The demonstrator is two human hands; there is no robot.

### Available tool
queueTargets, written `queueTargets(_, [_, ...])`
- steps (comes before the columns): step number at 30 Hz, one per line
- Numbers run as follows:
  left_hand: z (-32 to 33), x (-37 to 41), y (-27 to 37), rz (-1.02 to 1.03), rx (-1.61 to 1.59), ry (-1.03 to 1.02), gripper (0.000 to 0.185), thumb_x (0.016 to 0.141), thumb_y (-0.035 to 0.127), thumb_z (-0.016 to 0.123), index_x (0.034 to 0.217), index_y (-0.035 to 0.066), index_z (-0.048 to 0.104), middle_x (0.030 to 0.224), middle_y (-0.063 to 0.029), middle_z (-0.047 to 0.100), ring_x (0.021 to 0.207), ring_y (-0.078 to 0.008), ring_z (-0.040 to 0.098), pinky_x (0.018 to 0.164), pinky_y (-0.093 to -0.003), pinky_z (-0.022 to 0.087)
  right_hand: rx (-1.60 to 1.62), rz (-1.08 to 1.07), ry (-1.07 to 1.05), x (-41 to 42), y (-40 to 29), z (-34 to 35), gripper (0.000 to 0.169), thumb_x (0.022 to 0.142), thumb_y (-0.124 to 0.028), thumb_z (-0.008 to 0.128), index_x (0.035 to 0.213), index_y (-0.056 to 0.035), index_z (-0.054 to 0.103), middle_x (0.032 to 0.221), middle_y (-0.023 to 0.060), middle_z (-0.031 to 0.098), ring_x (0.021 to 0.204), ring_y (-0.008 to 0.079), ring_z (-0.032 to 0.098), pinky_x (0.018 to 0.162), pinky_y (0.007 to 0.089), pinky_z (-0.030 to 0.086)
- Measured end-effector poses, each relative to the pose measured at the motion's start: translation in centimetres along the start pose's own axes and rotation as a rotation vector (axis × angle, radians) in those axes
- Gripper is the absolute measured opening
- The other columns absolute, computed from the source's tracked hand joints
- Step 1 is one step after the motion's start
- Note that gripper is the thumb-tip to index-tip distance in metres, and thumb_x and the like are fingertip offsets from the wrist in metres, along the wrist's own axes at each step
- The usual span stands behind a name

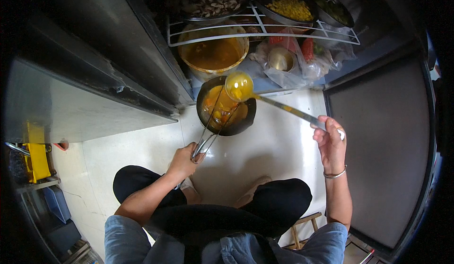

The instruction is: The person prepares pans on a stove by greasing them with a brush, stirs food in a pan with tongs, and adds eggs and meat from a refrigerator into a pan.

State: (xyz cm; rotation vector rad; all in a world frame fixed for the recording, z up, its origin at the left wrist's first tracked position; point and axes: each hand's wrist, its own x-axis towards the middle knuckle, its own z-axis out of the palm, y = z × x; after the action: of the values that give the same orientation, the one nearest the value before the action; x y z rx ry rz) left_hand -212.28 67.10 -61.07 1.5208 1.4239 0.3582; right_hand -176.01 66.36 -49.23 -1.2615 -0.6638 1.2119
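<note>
My left hand [186, 159] grips a metal bowl clamp [205, 147], whose long arms reach over a dark round bowl [247, 119]. Orange-brown broth with chunks [222, 113] partly fills the bowl. In my right hand [330, 134] is the upper handle of a long ladle [291, 111]. The ladle's round cup, holding yellow-orange food, is above the bowl's upper right part. Just behind the bowl, a pale bucket [213, 69] of brown broth stands inside an open cabinet or refrigerator.
A white wire shelf [212, 43] carries metal dishes of food [289, 8]. Plastic bags [305, 65] and a metal cup [281, 59] lie below it. Open doors flank me, left [71, 104] and right [383, 150]. A wooden stool [301, 225] stands behind my right knee.
</note>
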Motion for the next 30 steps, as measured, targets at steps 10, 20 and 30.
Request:
queueTargets(10, [-0.8, -0.3, 1.6, -0.184, -0.113, -0.098, 0.027, 0.085, 0.023, 0.062, 0.074, 0.003, 0.046, 0.051, -0.0049, 0.047, 0.039, -0.0131, 0.048, 0.041, -0.0285, 0.04, -1.108, -1.116, -0.525, 7.3, 3.9, 11.2, 0.017, 0.084, -0.007, 0.055, 0.097, 0.0008, 0.062, 0.092, 0.0117, 0.062, 0.069, 0.0259, 0.062, 0.064, 0.033, 0.052])
queueTargets(20, [-1.2, -0.2, 1.4, -0.164, -0.145, -0.102, 0.026, 0.084, 0.021, 0.062, 0.074, 0.003, 0.047, 0.051, -0.0057, 0.049, 0.039, -0.0134, 0.048, 0.041, -0.0283, 0.04, -0.965, -0.821, -0.312, 12.2, 4.0, 13.7, 0.013, 0.085, -0.004, 0.057, 0.094, 0.0026, 0.063, 0.083, 0.0159, 0.061, 0.072, 0.0303, 0.061, 0.064, 0.0345, 0.049])
queueTargets(30, [-1.7, 0.1, 1.6, -0.181, -0.032, -0.12, 0.026, 0.084, 0.026, 0.059, 0.075, 0.005, 0.047, 0.052, -0.0061, 0.051, 0.044, -0.0167, 0.054, 0.049, -0.032, 0.043, -0.895, -0.533, -0.206, 14.4, 5.7, 15.2, 0.017, 0.089, -0.007, 0.052, 0.095, 0.0065, 0.061, 0.081, 0.0138, 0.064, 0.066, 0.0205, 0.065, 0.058, 0.0286, 0.051])
